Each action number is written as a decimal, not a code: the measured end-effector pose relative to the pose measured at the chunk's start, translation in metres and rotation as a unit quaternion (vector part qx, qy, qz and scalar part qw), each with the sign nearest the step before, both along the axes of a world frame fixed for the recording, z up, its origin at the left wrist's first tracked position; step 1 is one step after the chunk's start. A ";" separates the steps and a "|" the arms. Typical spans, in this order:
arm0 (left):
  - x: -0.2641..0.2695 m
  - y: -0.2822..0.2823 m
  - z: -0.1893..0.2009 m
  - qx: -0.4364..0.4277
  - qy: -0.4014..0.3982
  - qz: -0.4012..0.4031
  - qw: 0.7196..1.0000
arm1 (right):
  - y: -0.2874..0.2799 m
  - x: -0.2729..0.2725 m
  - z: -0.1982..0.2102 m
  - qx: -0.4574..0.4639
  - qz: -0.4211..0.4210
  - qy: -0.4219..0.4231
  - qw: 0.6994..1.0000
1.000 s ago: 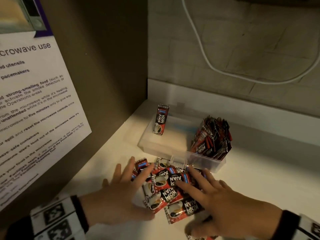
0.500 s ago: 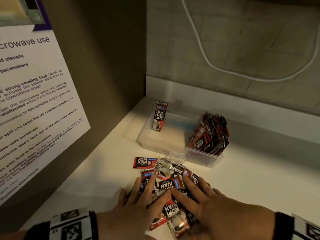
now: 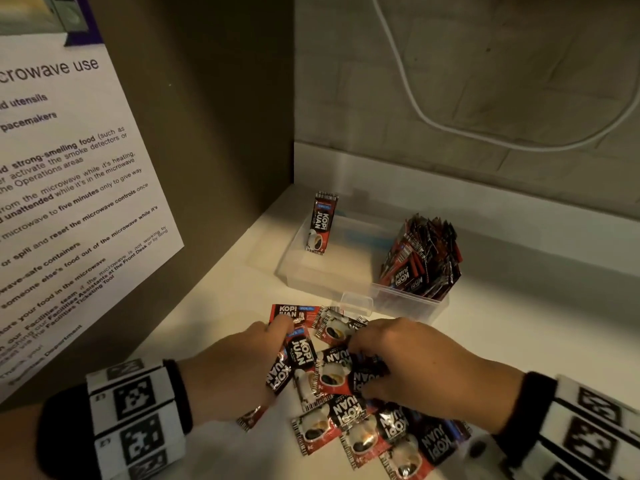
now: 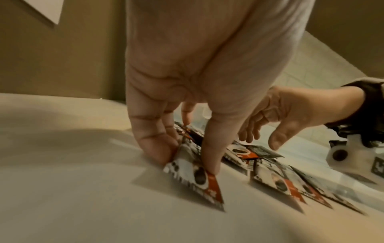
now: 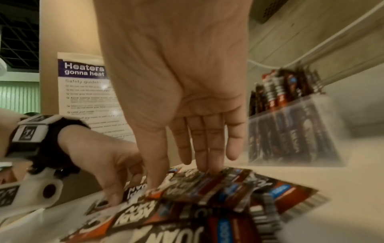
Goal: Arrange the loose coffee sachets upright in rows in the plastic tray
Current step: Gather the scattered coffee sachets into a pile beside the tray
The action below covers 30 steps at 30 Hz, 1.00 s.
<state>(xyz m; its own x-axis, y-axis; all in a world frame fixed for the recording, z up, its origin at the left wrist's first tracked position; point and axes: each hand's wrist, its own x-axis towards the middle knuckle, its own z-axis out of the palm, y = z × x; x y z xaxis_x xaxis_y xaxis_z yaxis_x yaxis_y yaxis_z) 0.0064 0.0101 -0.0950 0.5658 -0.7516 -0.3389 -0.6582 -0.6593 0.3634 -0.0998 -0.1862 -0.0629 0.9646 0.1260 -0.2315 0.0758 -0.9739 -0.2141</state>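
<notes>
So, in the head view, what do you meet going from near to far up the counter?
Wrist bands → loose sachets under both hands → clear plastic tray → single upright sachet in the tray's far left corner → white cable on the wall.

The loose sachets (image 3: 349,393) are red, black and white with barcode-striped ends and small blue labels. The tray (image 3: 325,275) is clear plastic, the tabletop (image 3: 519,334) cream. The wristbands (image 3: 135,417) carry black-and-white square markers.

Sachets (image 3: 304,351) read "KOPI JUAN"; wall notice (image 5: 83,70) reads "Heaters gonna heat".
</notes>
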 end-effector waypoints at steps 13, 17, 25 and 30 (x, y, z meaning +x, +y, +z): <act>0.053 0.008 0.035 -0.008 0.058 0.083 0.995 | -0.010 0.017 -0.001 0.056 -0.023 0.019 0.998; 0.049 -0.007 0.036 -0.035 -0.020 0.042 0.998 | -0.004 0.021 -0.001 0.096 0.001 0.009 0.995; 0.019 -0.036 -0.012 -0.063 0.045 -0.013 0.997 | -0.009 0.018 -0.004 0.113 0.036 0.037 0.992; 0.034 -0.039 0.005 -0.030 0.043 -0.012 0.999 | -0.008 0.012 -0.008 0.091 0.084 0.036 0.992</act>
